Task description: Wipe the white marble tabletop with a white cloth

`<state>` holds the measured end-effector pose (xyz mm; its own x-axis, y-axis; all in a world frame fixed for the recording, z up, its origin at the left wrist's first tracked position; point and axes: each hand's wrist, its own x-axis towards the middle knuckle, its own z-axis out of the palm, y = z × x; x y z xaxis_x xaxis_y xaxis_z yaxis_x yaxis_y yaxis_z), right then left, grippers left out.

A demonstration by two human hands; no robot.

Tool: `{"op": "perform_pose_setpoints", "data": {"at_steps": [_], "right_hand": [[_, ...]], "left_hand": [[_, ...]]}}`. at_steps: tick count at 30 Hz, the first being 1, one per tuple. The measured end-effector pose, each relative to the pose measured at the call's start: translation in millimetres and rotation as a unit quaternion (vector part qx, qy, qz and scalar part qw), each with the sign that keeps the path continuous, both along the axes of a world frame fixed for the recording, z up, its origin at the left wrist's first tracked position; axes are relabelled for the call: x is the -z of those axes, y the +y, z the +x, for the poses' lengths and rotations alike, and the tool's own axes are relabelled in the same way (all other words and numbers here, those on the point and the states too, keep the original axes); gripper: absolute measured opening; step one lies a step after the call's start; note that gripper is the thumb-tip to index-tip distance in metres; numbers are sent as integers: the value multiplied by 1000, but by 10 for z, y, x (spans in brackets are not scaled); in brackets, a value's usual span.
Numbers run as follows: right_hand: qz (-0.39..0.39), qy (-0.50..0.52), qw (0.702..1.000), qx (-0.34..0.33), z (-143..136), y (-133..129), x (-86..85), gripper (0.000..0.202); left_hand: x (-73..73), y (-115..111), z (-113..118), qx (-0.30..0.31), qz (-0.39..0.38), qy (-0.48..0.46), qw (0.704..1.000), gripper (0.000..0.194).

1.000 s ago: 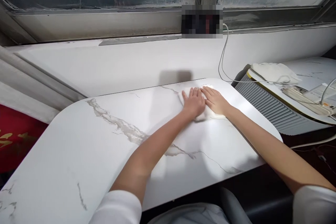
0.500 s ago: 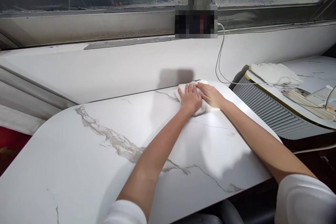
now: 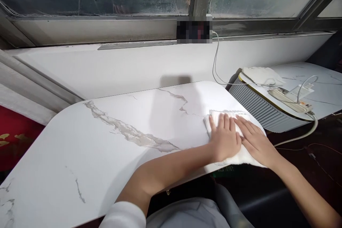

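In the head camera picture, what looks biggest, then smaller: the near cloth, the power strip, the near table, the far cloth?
1. Near table
2. Near cloth, partly covered
Far cloth and power strip: too alike to rank

The left hand [image 3: 226,138] and right hand [image 3: 257,143] hide the middle of the white cloth [image 3: 247,157]. Pixelation obscures the dark object [image 3: 194,31] at the far window. The left edge cuts off the red fabric [image 3: 20,133].

White tabletop [image 3: 101,156] w/ grey-brown marble veins
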<state>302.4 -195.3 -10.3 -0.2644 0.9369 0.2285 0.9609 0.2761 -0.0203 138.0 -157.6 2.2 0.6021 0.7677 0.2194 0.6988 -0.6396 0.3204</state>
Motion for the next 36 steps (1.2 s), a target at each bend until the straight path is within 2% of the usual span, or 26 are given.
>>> {"op": "perform_pose_setpoints", "data": {"at_steps": [4,9,14,19,24,27,31,36], "right_hand": [[-7,2,999,40,20,-237,-7,55],[-46,-4,992,118,-30,-62,-32,54],[-49,-15,991,128,32,445,-64,56],[-36,-4,995,94,117,1202,-77,54],[-47,41,995,75,-74,2025,-107,54],[-48,66,995,59,-240,2406,-117,53],[-38,94,994,32,-324,2653,-86,52],[-31,74,997,13,-288,2596,-37,52]], "left_hand": [[-18,-158,55,24,-1,-1,1000,57],[10,22,101,31,6,-2,999,55],[49,439,228,10,13,-6,1000,53],[54,1043,332,-41,15,1,999,51],[34,1790,219,-74,-18,23,997,52],[15,2135,96,-102,-44,41,993,53],[-2,2321,-2,-125,-59,47,989,55],[8,2232,-17,-132,-55,38,989,55]]}}
